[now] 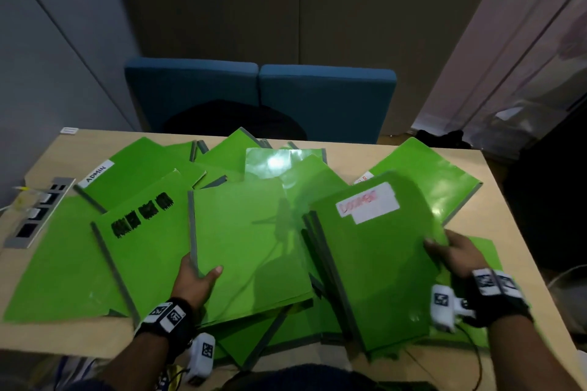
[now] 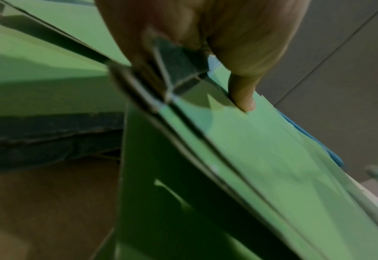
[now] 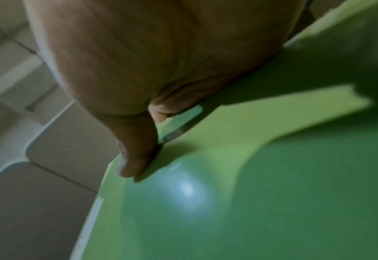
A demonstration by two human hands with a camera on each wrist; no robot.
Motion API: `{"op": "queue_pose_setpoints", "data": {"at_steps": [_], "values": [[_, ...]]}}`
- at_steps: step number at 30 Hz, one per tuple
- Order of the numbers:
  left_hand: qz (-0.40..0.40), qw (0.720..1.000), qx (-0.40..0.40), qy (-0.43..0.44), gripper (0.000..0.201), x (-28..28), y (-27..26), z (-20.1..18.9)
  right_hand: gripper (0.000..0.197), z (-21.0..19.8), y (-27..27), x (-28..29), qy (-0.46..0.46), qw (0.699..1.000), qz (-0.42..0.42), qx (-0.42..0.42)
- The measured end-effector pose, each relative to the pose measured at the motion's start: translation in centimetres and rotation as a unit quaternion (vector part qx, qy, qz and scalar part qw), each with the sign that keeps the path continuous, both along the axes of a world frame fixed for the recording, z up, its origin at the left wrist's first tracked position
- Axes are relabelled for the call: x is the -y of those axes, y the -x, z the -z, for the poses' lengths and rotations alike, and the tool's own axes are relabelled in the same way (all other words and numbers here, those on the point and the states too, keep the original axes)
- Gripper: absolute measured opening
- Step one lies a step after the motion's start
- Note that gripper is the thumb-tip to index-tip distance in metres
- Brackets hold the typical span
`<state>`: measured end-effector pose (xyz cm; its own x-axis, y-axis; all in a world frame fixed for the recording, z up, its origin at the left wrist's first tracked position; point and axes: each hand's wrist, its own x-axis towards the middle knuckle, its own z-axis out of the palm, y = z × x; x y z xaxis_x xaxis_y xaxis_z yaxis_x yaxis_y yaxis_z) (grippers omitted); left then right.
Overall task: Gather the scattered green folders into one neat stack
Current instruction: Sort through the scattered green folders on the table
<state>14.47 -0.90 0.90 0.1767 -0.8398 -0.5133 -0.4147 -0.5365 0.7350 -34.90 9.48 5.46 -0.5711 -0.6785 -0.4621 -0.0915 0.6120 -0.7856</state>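
Left grip: my left hand [image 1: 195, 279] pinches the near left edge of a plain green folder [image 1: 251, 244] in the middle of the table [image 1: 495, 209], thumb on top and fingers under its grey spine; the left wrist view shows more than one sheet caught in that pinch.

Right grip: my right hand [image 1: 457, 252] pinches the right edge of the folder with the white label [image 1: 374, 263], thumb on the cover and fingers curled beneath. That folder is lifted and tilted, its cover bowed.

Where the folders are: spread over most of the table, overlapping at all angles. One with black scribbles [image 1: 139, 257] lies at the left, one marked ADMIN [image 1: 133, 174] at the far left, more fan out along the far edge, and one lies at the far right [image 1: 435, 174].

Done: little, as I judge it. A few folders bunch up untidily under and between my two hands near me, spines crossing, which may be the start of a stack.

Left: nearly everything. The left, far and right folders are not yet pulled in, and nothing is squared up.

Also here: a socket panel [image 1: 38, 213] set in the table at the left, blue seats [image 1: 260, 95] beyond the far edge.
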Motion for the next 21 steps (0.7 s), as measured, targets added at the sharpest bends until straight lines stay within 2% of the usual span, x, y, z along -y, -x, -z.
{"op": "queue_pose_setpoints", "data": {"at_steps": [1, 2, 4, 5, 6, 8, 9, 11, 13, 15, 18, 20, 21], "values": [[0.008, 1.000, -0.010, 0.014, 0.087, 0.0, 0.4, 0.0, 0.033, -0.7, 0.9, -0.1, 0.017, 0.999, 0.021, 0.023], [0.016, 0.999, -0.014, 0.025, 0.093, 0.0, 0.6, -0.1, 0.053, -0.8, 1.7, 0.1, 0.032, 0.997, 0.049, 0.048], [0.027, 0.999, -0.021, 0.028, 0.099, -0.2, 0.9, -0.5, 0.097, 1.4, 3.1, 1.7, 0.052, 0.993, 0.080, 0.064], [0.031, 0.999, -0.024, 0.029, 0.099, -0.3, 1.0, -0.7, 0.103, 1.2, 1.9, 2.8, 0.040, 0.993, 0.087, 0.067], [0.034, 0.999, -0.026, 0.030, 0.097, -0.3, 1.1, -0.9, 0.093, 1.3, 0.0, 4.0, 0.042, 0.993, 0.083, 0.072], [0.040, 0.998, -0.026, 0.037, 0.094, -0.3, 1.1, -0.8, 0.049, 0.6, -5.8, 6.4, 0.054, 0.994, 0.057, 0.078], [0.041, 0.998, -0.026, 0.038, 0.090, -0.1, 0.9, -0.7, 0.037, 1.1, -8.6, 7.5, 0.052, 0.996, 0.033, 0.069], [0.045, 0.998, -0.035, 0.028, 0.080, 0.1, 0.8, -0.6, 0.047, 2.7, -13.2, 9.0, 0.047, 0.996, -0.009, 0.071], [0.041, 0.998, -0.042, 0.013, 0.071, 0.2, 0.7, -0.8, 0.067, 3.7, -16.7, 10.0, -0.027, 0.996, -0.043, 0.067], [0.038, 0.998, -0.055, -0.002, 0.068, 0.3, 0.5, -0.7, 0.072, 4.6, -19.4, 10.6, -0.082, 0.992, -0.077, 0.059], [0.042, 0.996, -0.082, 0.001, 0.085, 0.2, 0.2, 0.0, 0.073, 4.9, -22.2, 11.7, -0.085, 0.980, -0.177, -0.013], [0.050, 0.998, -0.038, 0.006, 0.099, 0.3, -0.3, 0.5, 0.075, 5.2, -22.9, 12.1, -0.096, 0.962, -0.251, -0.056], [0.042, 0.999, -0.022, 0.008, 0.098, 0.4, -0.5, 0.6, 0.072, 4.9, -23.0, 12.2, -0.102, 0.948, -0.290, -0.077]]}}
